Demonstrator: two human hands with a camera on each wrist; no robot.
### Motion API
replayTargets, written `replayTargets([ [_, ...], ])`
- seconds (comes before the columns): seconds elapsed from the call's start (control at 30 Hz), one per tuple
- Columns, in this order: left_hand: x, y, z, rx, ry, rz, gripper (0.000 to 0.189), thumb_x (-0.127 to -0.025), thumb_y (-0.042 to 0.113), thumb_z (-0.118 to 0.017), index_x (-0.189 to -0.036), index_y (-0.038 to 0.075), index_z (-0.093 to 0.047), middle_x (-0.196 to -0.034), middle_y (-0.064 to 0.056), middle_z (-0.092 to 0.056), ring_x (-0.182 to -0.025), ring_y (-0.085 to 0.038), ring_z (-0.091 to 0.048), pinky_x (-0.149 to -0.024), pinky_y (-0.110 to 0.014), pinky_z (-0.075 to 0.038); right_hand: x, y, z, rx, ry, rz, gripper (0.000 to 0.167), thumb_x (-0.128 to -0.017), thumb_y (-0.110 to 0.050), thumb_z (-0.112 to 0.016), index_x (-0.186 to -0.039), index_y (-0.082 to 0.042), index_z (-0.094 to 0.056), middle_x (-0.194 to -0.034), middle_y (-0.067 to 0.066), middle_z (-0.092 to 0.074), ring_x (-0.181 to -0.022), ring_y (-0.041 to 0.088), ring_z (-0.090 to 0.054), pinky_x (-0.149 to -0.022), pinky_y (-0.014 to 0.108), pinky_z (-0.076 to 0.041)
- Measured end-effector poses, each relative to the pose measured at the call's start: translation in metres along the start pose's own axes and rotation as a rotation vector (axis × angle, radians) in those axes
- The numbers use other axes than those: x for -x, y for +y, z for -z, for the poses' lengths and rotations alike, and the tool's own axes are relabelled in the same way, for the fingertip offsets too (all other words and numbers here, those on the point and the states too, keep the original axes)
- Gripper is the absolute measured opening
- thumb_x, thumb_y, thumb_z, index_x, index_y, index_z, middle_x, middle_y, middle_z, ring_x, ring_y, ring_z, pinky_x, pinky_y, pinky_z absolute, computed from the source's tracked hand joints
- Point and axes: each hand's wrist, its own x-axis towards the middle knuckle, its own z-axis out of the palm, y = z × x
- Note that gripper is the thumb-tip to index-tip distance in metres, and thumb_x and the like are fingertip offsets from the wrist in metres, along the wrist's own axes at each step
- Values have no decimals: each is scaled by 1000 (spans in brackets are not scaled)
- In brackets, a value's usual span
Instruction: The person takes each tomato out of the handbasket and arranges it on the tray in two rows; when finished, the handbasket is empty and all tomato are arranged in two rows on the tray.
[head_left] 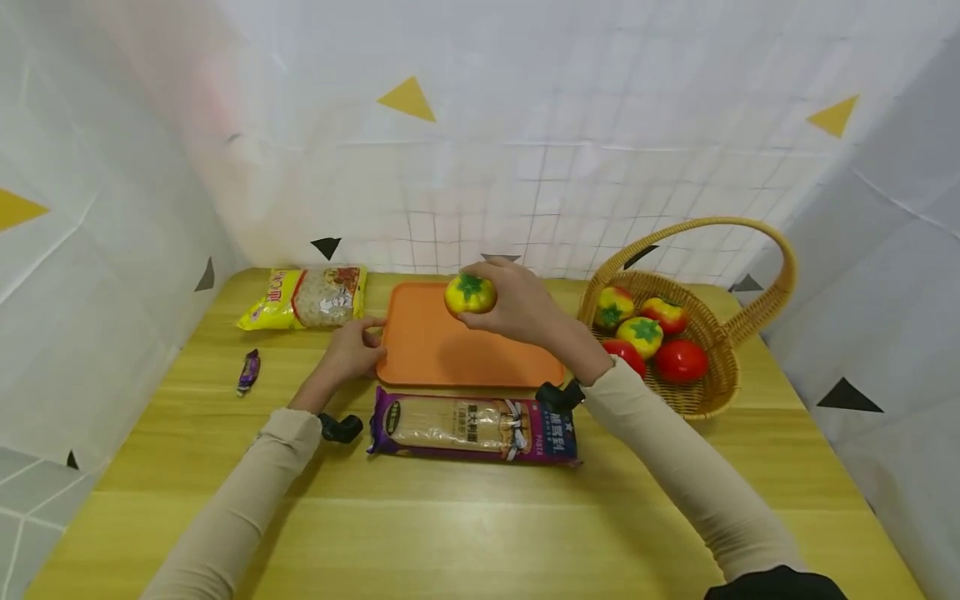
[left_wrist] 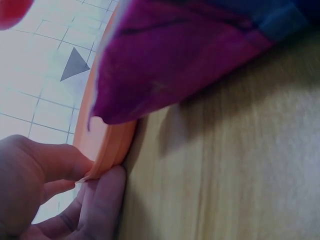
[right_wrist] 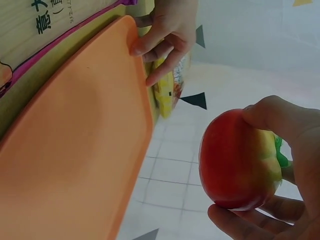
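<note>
My right hand (head_left: 519, 302) holds a yellow-and-red tomato (head_left: 470, 295) with a green leafy top above the orange tray (head_left: 465, 367). In the right wrist view, thumb and fingers are curled around the tomato (right_wrist: 237, 160), whose red side faces away from the palm. At the tray's left edge is my left hand (head_left: 351, 348). The left wrist view shows its fingers (left_wrist: 107, 192) pinching the tray's rim (left_wrist: 107, 150), some on the inner side and some outside. Nothing lies on the visible part of the tray.
A wicker basket (head_left: 723, 392) with a tall handle stands at right, holding several red and yellow tomatoes (head_left: 681, 361). A purple pasta pack (head_left: 472, 427) lies in front of the tray. Behind the left hand is a yellow food bag (head_left: 307, 297); a small purple-wrapped candy (head_left: 249, 372) lies farther left.
</note>
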Motion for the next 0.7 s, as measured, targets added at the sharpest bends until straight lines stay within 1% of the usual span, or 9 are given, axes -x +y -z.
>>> replayTargets([
  [0.1,0,0,0,-4,6,-10,58,-89,3,-65,-146,4,-50,-98,-19,-64,-71,-25,-65,-53,-36,-58,-6,3,-6,7,-4,-4,60,-83,-37,-79,-134,-9,-62,-133,14,-56,-107,27,-60,-81,37,-55],
  [0.2,0,-1,0,7,5,-4,58,-89,3,-66,-146,5,-50,-98,-19,-64,-69,-24,-65,-53,-36,-58,-12,6,-13,2,-19,-13,60,-83,-37,-79,-134,-10,-62,-126,12,-58,-100,24,-59,-78,36,-54],
  [0.3,0,-1,1,19,-4,2,59,-90,2,-65,-147,5,-49,-98,-19,-63,-67,-24,-66,-53,-37,-59,-18,9,-18,-2,-41,-30,60,-83,-38,-79,-134,-11,-62,-122,10,-58,-96,21,-57,-76,35,-52],
  [0.53,-1,-2,1,27,-6,11,59,-90,2,-65,-147,5,-49,-98,-19,-62,-68,-25,-65,-53,-37,-59,-29,10,-30,-22,-78,-53,63,-85,-38,-78,-137,-9,-59,-125,11,-56,-97,22,-55,-76,34,-52],
  [0.7,-1,-2,0,23,-11,5,58,-91,2,-65,-146,5,-50,-97,-18,-63,-67,-23,-65,-53,-36,-58,-38,10,-39,-6,-78,-53,62,-84,-39,-77,-136,-9,-60,-124,11,-58,-99,21,-54,-78,33,-51],
])
